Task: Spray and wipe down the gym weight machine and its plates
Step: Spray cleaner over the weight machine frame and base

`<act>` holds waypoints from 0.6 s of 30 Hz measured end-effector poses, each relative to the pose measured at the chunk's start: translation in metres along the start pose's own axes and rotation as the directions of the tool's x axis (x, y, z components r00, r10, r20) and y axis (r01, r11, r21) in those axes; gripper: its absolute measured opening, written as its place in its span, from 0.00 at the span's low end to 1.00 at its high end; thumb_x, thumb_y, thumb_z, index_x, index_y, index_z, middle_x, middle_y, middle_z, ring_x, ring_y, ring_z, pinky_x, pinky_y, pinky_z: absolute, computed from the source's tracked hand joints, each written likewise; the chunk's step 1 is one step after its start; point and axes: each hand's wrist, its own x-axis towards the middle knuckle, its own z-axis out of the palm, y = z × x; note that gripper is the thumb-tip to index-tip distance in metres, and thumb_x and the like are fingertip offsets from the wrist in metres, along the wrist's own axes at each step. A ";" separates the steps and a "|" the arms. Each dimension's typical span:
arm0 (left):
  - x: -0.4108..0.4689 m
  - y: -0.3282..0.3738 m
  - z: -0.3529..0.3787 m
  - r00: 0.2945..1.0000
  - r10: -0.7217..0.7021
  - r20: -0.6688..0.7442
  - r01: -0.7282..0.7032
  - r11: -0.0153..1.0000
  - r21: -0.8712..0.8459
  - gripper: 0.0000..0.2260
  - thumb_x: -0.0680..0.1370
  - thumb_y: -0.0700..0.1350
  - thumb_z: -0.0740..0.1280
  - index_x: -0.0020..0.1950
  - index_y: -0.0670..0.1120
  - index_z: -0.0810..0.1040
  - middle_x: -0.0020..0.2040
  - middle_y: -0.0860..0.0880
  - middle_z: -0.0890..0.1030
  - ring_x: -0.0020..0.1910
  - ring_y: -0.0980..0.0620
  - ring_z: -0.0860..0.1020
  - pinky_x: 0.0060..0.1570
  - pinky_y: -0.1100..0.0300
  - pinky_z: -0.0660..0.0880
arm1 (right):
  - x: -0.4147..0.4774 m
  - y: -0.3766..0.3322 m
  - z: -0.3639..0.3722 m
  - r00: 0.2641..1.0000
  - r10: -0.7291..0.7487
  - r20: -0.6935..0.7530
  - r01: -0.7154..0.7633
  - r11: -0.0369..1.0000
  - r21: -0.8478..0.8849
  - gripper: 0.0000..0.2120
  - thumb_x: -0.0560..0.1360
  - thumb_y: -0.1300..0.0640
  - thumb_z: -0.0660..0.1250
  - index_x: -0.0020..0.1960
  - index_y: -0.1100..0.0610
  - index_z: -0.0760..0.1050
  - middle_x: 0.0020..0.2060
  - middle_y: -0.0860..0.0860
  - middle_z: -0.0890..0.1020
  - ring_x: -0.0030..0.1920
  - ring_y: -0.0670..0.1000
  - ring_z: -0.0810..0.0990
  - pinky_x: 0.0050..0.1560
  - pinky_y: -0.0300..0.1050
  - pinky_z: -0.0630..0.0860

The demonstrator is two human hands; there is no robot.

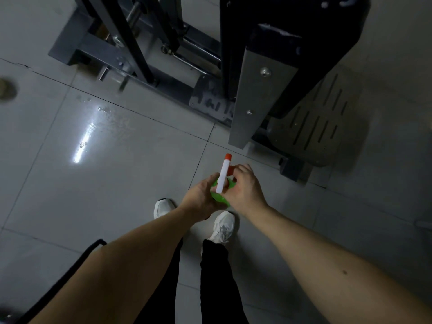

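Note:
A green spray bottle [219, 198] with a white head and orange nozzle tip is held in front of me over the floor. My left hand [199, 198] grips the green body from the left. My right hand [245, 189] wraps the neck from the right, fingers curled by the orange trigger. The weight machine [261, 90] stands just ahead, its grey side plate and dark frame close to the nozzle. No cloth is in view.
Grey tiled floor [105, 183] with wet spots and a light glare at left. A slotted metal footplate [318, 129] lies at the machine's right. The machine's base frame and guide rods [131, 50] fill the upper left. My white shoes [222, 228] stand below the hands.

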 end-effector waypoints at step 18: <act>0.061 -0.035 0.038 0.996 -0.084 -0.032 0.085 0.996 0.019 0.41 0.67 0.48 0.83 0.76 0.57 0.68 0.64 0.56 0.78 0.61 0.55 0.76 0.64 0.58 0.72 | 0.038 0.058 0.034 0.989 0.145 0.036 -0.148 0.982 0.116 0.29 0.67 0.48 0.82 0.63 0.53 0.73 0.54 0.44 0.67 0.63 0.49 0.73 0.60 0.45 0.75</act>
